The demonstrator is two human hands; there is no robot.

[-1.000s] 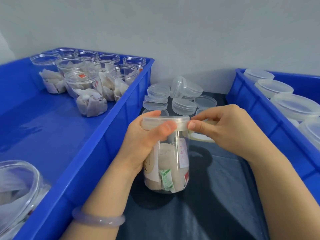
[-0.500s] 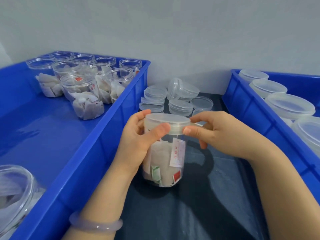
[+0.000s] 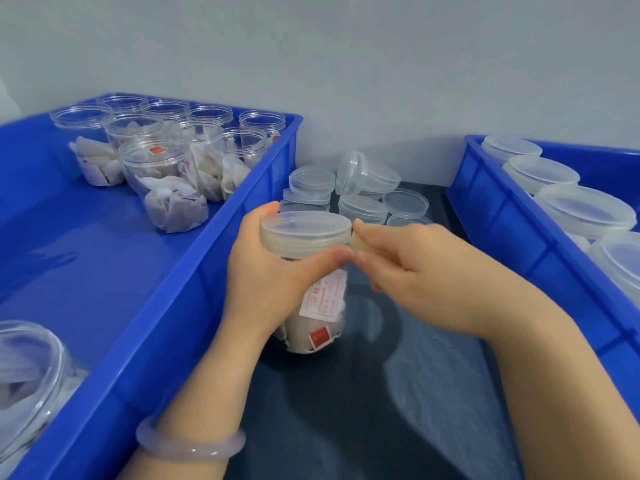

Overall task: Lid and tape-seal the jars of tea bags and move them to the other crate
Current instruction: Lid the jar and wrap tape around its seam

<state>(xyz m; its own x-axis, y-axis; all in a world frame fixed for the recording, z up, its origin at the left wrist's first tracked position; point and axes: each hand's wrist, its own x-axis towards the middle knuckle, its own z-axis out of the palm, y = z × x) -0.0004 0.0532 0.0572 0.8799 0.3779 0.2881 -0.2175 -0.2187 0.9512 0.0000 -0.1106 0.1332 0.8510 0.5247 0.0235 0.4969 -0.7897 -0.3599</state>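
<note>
head view. at centre, upright on the dark mat (image 3: pixel 363 427) between two blue crates: a clear jar (image 3: pixel 322 306) of tea bags, capped with a translucent lid (image 3: pixel 306 230). curled round its upper part and the lid's edge, the left hand (image 3: pixel 270 282), thumb across the near side. just right of the lid, the right hand (image 3: pixel 426 275), thumb and forefinger pinched on a pale strip of tape (image 3: pixel 360 242) touching the lid's rim. inside the jar, against the wall: a white label (image 3: pixel 325 296) with red print, too blurred to read, and lower down a small red tag (image 3: pixel 320 337). at the far end of the left crate (image 3: pixel 194 306): open jars (image 3: pixel 162 181) of tea bags, unlidded. in the right crate (image 3: pixel 502 209): lidded jars (image 3: pixel 585 209) in a row. on the mat beyond the held jar: loose lids (image 3: pixel 360 188), some stacked.
</note>
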